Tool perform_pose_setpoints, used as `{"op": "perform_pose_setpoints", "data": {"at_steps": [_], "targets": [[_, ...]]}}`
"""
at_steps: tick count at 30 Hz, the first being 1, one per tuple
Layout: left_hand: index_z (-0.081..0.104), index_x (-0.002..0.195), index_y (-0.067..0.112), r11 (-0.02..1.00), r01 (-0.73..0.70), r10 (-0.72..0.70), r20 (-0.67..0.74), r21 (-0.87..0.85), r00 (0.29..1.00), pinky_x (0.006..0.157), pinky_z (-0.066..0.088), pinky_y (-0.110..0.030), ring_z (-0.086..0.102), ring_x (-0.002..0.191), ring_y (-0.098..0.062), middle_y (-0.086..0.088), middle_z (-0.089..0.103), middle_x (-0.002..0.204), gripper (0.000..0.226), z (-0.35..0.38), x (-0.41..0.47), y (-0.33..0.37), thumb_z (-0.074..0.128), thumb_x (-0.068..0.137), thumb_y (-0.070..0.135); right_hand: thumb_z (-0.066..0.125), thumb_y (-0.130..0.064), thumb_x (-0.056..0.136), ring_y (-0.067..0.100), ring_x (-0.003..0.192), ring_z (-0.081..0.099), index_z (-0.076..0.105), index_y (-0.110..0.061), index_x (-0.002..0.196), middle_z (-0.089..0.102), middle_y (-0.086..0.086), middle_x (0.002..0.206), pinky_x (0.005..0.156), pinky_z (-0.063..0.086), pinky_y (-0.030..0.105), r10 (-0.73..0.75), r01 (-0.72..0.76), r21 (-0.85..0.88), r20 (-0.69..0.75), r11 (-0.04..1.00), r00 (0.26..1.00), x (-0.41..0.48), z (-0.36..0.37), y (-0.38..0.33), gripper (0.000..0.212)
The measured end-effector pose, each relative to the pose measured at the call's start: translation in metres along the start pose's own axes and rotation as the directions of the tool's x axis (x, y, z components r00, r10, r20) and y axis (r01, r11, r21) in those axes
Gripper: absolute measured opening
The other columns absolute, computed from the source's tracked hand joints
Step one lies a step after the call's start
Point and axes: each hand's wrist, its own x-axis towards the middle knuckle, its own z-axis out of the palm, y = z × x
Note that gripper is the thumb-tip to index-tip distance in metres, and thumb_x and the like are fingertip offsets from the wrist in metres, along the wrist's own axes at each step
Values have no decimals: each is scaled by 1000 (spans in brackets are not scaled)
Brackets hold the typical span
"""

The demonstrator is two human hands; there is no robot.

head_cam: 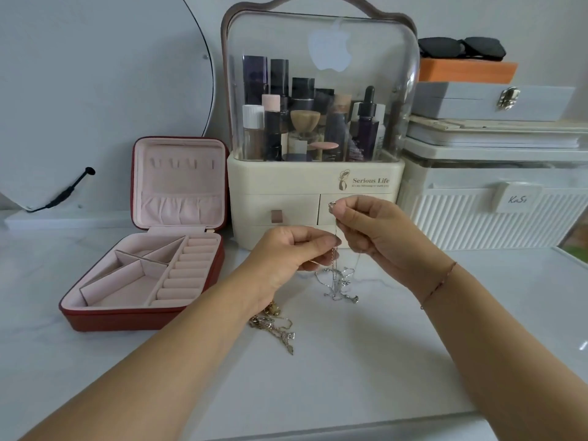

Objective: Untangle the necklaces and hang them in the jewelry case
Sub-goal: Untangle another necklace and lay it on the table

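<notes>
Tangle of gold chains [271, 323] lies at 6 o'clock. Thin knotted silver necklaces [338, 282] hang at centre: judged light, limp, snag-prone; best held near the clasp. Left hand [286, 253] pinches a strand, right hand [371, 228] pinches the top end. Open red pink-lined jewelry case [143, 319], 9 o'clock.

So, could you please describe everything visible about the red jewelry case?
The red jewelry case is square, with a leather-like outside and a pale pink, velvet-like lining. It stands open, lid upright. The lid has a row of small hooks above a gathered pocket; the base has angled compartments and ring rolls, all bare. It lies on the white table, left of the cream cosmetic organiser. The left hand and right hand do not touch it.
</notes>
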Motion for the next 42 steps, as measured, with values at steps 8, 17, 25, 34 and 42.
{"op": "perform_pose_setpoints", "data": {"at_steps": [8, 17, 25, 34, 42], "targets": [[73, 88, 13, 995, -34, 40, -60, 92, 997, 71, 49, -15, 64, 71, -1, 5, 72, 75, 12, -7, 4, -2, 61, 91, 14, 56, -19, 94, 9, 46, 15, 52, -15, 83, 21, -3, 59, 46, 10, 22, 133, -127, 143, -29, 982, 991, -3, -12, 2, 12], [68, 81, 12, 996, -20, 16, -54, -83, 998, 74, 50, -22, 60, 75, -12, -4, 66, 75, 3, -8, 3, 1, 67, 83, 11, 52, -22, 84, 11, 43, 26, 42, -18, 68, 36, -3, 56, 43, 21, 21, 158, -151, 164, -34, 975, 987, -2, -12, -2, 19], [68, 80, 11, 990, -59, 56, -25, -125, 998, 74, 47, -26, 60, 68, -11, -1, 64, 70, 18, -7, 1, 4, 55, 92, 16, 56, -16, 84, 15, 65, 54, 54, -13, 85, 62, 5, 79, 67, 48, 26, 190, -221, 142, 203, 965, 961, -7, -5, 1, 4], [67, 81, 10, 996, -92, 92, -27, -2, 995, 73, 45, -26, 53, 67, -11, 1, 57, 63, 16, -8, 1, 3, 58, 92, 18, 70, -15, 85, 3, 51, 35, 67, -13, 84, 57, -16, 57, 54, 32, 18, 84, -67, -184, 87, 981, 993, -9, -1, 0, 4], [65, 84, 10, 998, -54, 53, -14, -31, 998, 54, 44, -20, 45, 51, -11, 2, 50, 59, 15, -7, 2, 2, 57, 93, 18, 67, -7, 87, 3, 45, 32, 61, -7, 81, 55, -14, 48, 51, 27, 19, 48, -45, -181, 16, 982, 999, -11, 1, -3, 8]]}}
